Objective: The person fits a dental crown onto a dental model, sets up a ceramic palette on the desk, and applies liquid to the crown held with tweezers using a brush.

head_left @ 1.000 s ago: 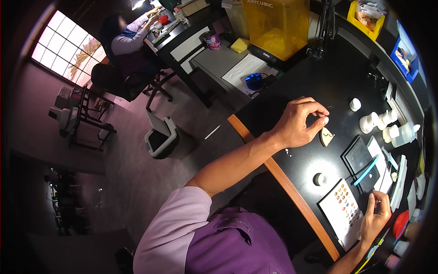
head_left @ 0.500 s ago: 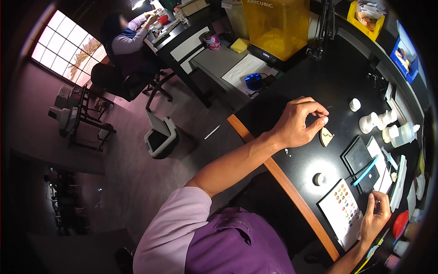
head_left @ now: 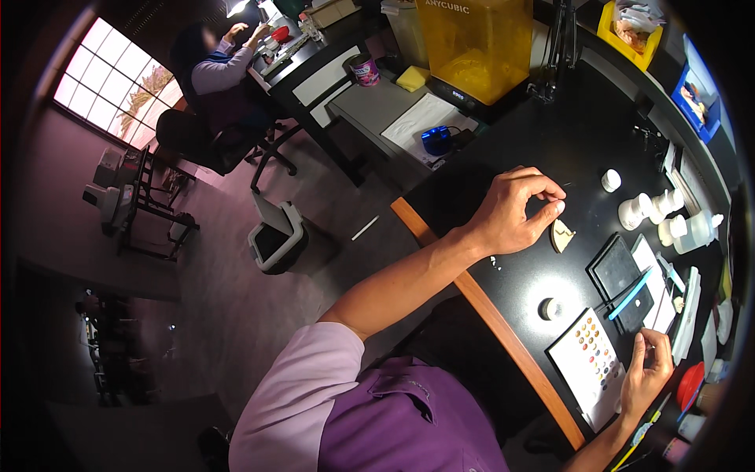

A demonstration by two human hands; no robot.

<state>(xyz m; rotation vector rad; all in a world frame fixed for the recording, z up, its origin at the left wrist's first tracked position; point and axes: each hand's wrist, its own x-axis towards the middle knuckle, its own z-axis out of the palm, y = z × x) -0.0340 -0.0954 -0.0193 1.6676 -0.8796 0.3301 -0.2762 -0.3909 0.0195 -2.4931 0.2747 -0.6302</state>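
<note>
My left hand [head_left: 519, 211] is over the black worktop, its thumb and index fingertips brought together in a pinch. Whatever is between them is too small to make out. Just beside its thumb lies a cream-coloured dental model piece [head_left: 561, 236]. Low on the right, my right hand [head_left: 648, 373] is closed with fingers curled toward the thumb; what it holds, if anything, I cannot make out. It is at the edge of a white card with rows of coloured dots [head_left: 588, 363]. Beyond that hand, a blue-handled tool [head_left: 631, 293] rests across a black flat case [head_left: 615, 267].
A small round jar [head_left: 550, 308] stands under bright light. White bottles [head_left: 635, 211] and a white cap [head_left: 611, 180] are toward the back right. A wooden edge strip [head_left: 503, 330] borders the worktop. Behind are a yellow-covered machine [head_left: 476, 47] and a seated co-worker [head_left: 216, 79].
Both my hands stay almost still. In the background, the co-worker's hands have moved apart, one of them back toward the lamp.
</note>
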